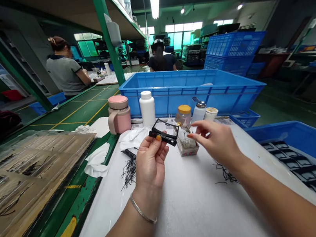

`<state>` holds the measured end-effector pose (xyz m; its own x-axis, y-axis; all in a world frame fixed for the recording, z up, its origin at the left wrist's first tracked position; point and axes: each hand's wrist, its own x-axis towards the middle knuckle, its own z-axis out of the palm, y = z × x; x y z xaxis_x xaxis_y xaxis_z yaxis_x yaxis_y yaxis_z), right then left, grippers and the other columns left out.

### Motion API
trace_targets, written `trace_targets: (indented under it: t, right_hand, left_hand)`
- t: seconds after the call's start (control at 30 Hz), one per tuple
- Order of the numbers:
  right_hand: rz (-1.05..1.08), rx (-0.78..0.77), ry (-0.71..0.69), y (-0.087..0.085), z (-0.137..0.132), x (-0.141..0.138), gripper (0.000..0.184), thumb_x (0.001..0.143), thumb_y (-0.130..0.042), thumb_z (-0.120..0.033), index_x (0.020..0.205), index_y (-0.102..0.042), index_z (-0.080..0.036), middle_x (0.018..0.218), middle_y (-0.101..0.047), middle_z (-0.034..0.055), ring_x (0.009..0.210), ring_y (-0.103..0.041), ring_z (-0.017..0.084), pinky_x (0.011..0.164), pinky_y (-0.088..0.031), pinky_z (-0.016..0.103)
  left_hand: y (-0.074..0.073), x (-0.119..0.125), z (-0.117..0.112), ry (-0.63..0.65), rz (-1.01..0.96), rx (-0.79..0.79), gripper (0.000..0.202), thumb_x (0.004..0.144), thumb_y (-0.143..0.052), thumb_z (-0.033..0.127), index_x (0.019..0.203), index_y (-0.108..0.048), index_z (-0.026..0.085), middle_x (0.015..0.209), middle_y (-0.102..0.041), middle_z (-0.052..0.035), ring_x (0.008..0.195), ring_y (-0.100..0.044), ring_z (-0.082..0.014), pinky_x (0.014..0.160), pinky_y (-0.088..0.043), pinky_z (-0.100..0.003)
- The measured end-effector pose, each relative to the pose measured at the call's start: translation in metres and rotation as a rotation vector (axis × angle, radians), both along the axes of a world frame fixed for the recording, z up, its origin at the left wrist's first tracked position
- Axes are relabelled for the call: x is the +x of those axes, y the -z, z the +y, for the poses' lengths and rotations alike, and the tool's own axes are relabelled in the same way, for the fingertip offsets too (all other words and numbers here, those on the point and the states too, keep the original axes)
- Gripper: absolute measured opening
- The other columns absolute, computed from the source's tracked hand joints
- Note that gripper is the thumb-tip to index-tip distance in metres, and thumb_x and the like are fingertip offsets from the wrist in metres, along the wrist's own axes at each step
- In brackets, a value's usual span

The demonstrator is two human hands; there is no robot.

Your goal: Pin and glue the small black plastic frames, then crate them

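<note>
My left hand point(151, 161) is closed on a black rectangular plastic frame point(164, 132), thumb in front and fingers behind, lifted above the white tabletop point(186, 209). To its right, my right hand point(216, 137) has thumb and fingers drawn together beside a small open box point(188, 149) with whitish contents. Something thin may be between those fingertips, but it is too small to make out. Thin black strands point(130, 173) lie left of my left wrist near another black part point(129, 153). More black strands point(225, 172) lie under my right forearm.
Behind the hands stand a pink mug point(122, 118), a white bottle point(147, 110), a yellow-lidded jar point(184, 115) and a pump bottle point(199, 110). A large blue crate point(189, 86) closes the back. Black parts fill a blue bin point(267, 134) at right. Two people work farther off.
</note>
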<state>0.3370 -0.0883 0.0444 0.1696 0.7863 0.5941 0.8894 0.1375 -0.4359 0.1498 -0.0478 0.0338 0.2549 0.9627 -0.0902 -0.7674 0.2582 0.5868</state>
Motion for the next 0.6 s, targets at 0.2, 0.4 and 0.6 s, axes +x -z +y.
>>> trace_targets:
  t: [0.2, 0.4, 0.6]
  right_hand:
    - [0.047, -0.036, 0.002, 0.012, 0.015, -0.012, 0.013, 0.085, -0.060, -0.025, 0.079, -0.070, -0.020, 0.072, -0.068, 0.0003, 0.065, -0.061, 0.016, 0.060, -0.041, 0.028]
    - [0.279, 0.308, 0.124, -0.001, -0.014, -0.004, 0.014, 0.085, -0.063, -0.032, 0.085, -0.070, -0.021, 0.066, -0.064, 0.0004, 0.055, -0.056, 0.015, 0.052, -0.042, 0.028]
    - [0.674, 0.665, 0.017, -0.017, -0.032, -0.006, 0.005, 0.081, -0.068, -0.023, 0.077, -0.071, -0.021, 0.066, -0.062, 0.0027, 0.051, -0.055, 0.017, 0.045, -0.038, 0.031]
  left_hand:
    - [0.004, 0.002, 0.000, 0.006, 0.031, -0.017, 0.023, 0.068, -0.076, 0.010, 0.083, -0.059, 0.014, 0.082, -0.069, -0.0004, 0.064, -0.063, -0.0070, 0.059, -0.053, -0.016]
    - [0.004, 0.003, -0.004, 0.044, 0.099, 0.016, 0.020, 0.070, -0.076, 0.013, 0.084, -0.062, 0.014, 0.081, -0.067, -0.0004, 0.067, -0.063, -0.0077, 0.060, -0.053, -0.017]
    - [0.006, 0.007, -0.007, 0.090, 0.183, 0.042, 0.021, 0.070, -0.075, 0.016, 0.087, -0.064, 0.014, 0.088, -0.068, -0.0036, 0.070, -0.062, -0.0084, 0.061, -0.052, -0.017]
